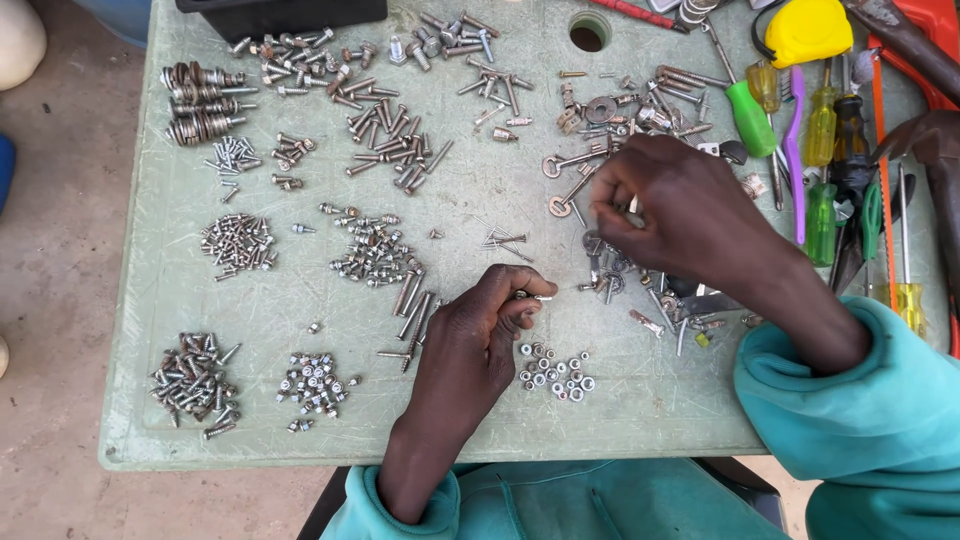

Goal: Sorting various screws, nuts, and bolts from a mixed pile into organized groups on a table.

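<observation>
Okay, I read everything off the nut pile [556, 371], a small cluster of shiny hex nuts on the pale green table [650, 420].

Left hand [478, 335] sits just left of and above the nut pile, fingers curled, thumb and forefinger pinched on a small metal piece [521, 294]; too small for me to tell nut or screw. It hangs right above the pile, near but not touching.

Right hand [680, 205] is well up and right of the nut pile, over the mixed heap [640, 290] of bolts, washers and odd bits. Fingertips bunched, picking at something in the heap; I cannot tell what, if anything, is gripped.

Left of the nut pile: long nails [412, 318], dull grey, lying roughly parallel. Further left, a washer-head screw pile [315, 383] and a dark, coarse-threaded screw pile [192, 383].

Up and left of the nut pile: more sorted piles of short bright screws [372, 250] and bolts [390, 140].

Above the right hand, two old keys [570, 160] with round bows.

Far right of the nut pile: screwdrivers [820, 130] with translucent green and yellow handles, and a yellow tape measure [808, 30].

Table surface is scuffed, matte plastic. Both sleeves [870, 420] are teal fleece.
</observation>
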